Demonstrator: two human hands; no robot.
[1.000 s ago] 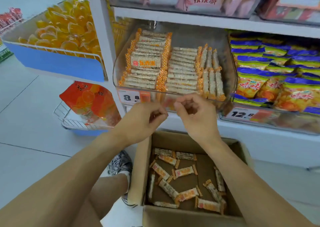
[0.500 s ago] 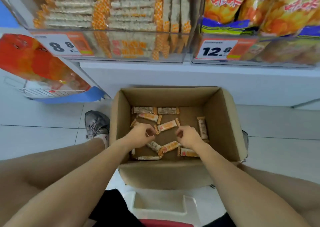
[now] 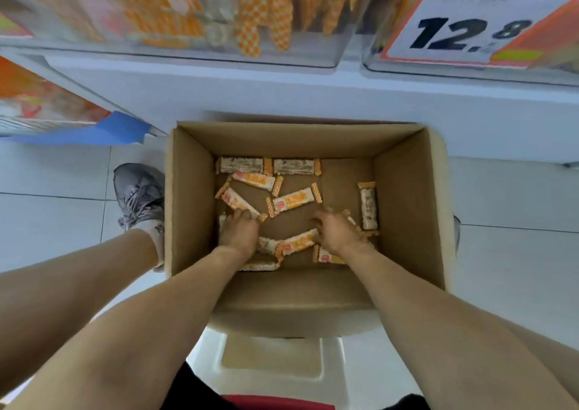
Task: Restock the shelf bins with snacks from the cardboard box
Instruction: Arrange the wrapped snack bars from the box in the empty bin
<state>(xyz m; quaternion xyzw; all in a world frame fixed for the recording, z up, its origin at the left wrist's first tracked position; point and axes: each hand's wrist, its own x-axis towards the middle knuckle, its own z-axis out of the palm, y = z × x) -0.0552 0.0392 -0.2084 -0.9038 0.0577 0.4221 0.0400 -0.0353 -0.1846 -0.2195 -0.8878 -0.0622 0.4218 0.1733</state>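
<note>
A: What's biggest here?
B: The shelf [image 3: 282,87], with a clear bin [image 3: 313,55] of orange-checked snacks on it. Beside that, a price tag [image 3: 470,24] reading 12.8.
A: And below?
B: The box [image 3: 407,196] on the floor, open, with bars [image 3: 293,200] scattered over its bottom. A shoe [image 3: 138,193] stands left of it.
A: The hands?
B: Both down in the box. The left hand [image 3: 239,232] has its fingertips on a slanted bar [image 3: 235,201]; whether it grips, I cannot tell. The right hand [image 3: 336,231] is blurred, fingers curled over bars; grip unclear.
</note>
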